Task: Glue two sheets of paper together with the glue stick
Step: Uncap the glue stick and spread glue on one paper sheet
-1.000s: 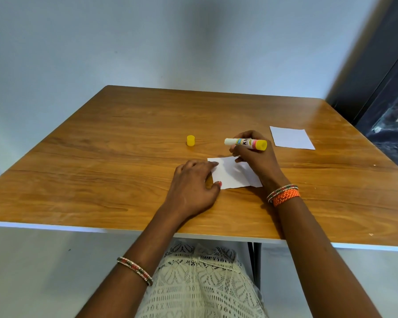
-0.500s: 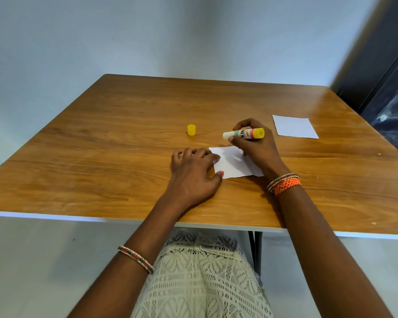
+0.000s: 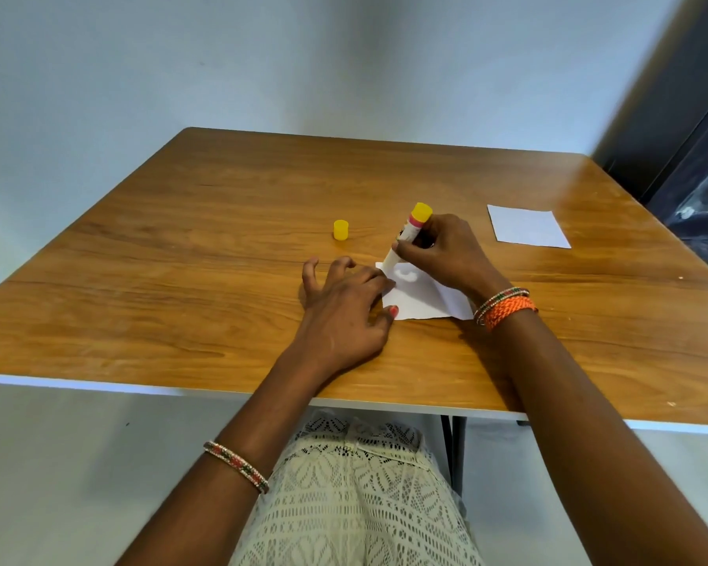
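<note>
A small white sheet of paper [image 3: 419, 298] lies near the front middle of the wooden table [image 3: 180, 279]. My left hand [image 3: 344, 304] rests on its left edge with spread fingers, thumb tip on the paper. My right hand [image 3: 446, 255] grips the uncapped glue stick [image 3: 407, 236], tilted, its white tip down on the sheet's far left corner and its yellow base up. The stick's yellow cap [image 3: 341, 230] stands alone on the table, left of the stick. A second white sheet [image 3: 526, 231] lies flat at the right, away from both hands.
A pale wall runs behind the table. A dark panel and window [image 3: 695, 165] stand at the far right. The table's front edge is close to my body, with my lap in white lace below it.
My right hand has turned the glue stick from lying sideways above the paper to tilted tip-down on the sheet's corner. My left hand stayed on the paper's left edge.
</note>
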